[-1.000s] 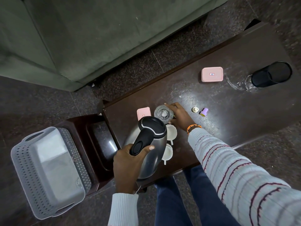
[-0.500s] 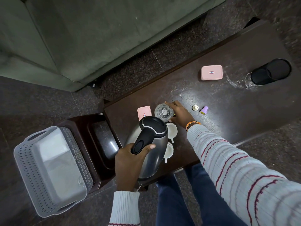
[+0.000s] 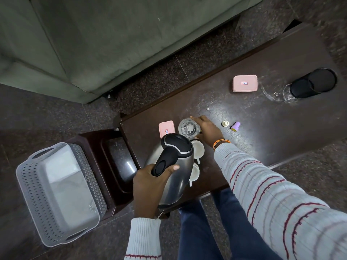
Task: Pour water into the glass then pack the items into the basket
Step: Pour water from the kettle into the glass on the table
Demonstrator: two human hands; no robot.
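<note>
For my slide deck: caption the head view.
Left hand grips kettle while right hand steadies glass on table.

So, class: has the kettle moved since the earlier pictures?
No. The kettle hangs in the left hand, its spout at the glass, as before.

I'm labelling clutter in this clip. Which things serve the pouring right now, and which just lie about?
In use: kettle in left hand; glass steadied by right hand.

Lying about: basket, two pink boxes, white cups, purple cap, black cylinder.
</note>
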